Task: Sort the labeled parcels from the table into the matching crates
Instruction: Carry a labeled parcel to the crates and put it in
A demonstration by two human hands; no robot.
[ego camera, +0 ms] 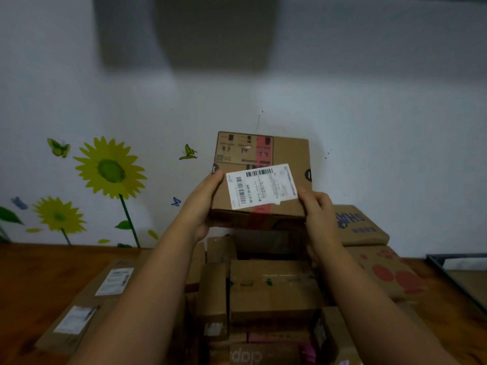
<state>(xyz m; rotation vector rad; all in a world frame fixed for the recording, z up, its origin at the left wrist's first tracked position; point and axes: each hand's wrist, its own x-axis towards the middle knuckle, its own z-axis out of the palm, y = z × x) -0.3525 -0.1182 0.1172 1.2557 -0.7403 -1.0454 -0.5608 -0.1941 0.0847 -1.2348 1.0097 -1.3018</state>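
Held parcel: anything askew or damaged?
The white label sits crooked on the parcel, tilted against its edges and overlapping the red tape. No clear damage. Left hand and right hand grip its sides.

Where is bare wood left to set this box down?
Bare table shows at far left, between the sunflower wall and the flat labelled parcels; a strip lies between the red-dotted parcel and the dark frame. The centre pile below the held box is crowded.

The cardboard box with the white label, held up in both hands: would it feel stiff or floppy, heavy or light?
Probably stiff: the cardboard box shows flat faces and straight edges though the left hand and right hand grip only its sides. Likely fairly light, since it is held aloft by the edges.
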